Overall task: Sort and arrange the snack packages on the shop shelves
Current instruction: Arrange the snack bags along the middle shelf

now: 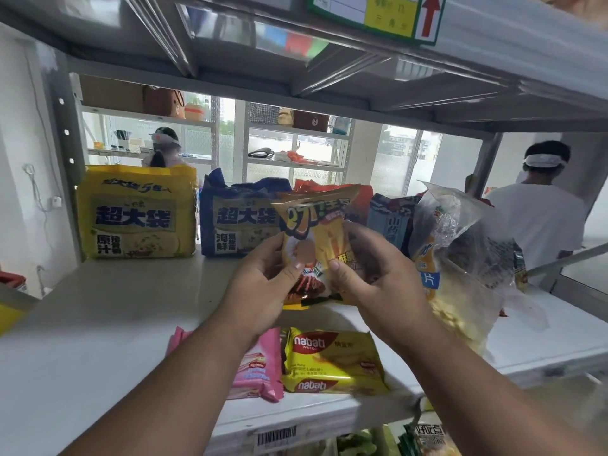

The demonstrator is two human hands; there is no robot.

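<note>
Okay, head view, the only one I've got. Both hands are on one orange-yellow snack bag (316, 245), held upright just above the white shelf (108, 311) in front of the back row. Left hand (263, 278) pinches the bag's left edge, thumb on the front. Right hand (378, 274) does the same on the right edge, fingers curled behind. So each grip is clamped on the bag, neither free.

My read on the step: stand it in the row, label facing out. To do it well I'd keep both pinches on the edges, set the bottom seam down flat, slide it back beside the blue noodle pack (237, 222), and let go only once it stands alone.

Count on this shelf:
- noodle multipacks: two, one yellow (136, 215), one blue
- orange-red pack (362, 200) behind the held bag: one, mostly hidden
- blue-grey pack (390, 218): one
- clear plastic bag (467, 258) of snacks at right: one, contents can't count
- wafer packs lying flat at the front: two, pink (260, 366) and yellow nabati (332, 360)
</note>
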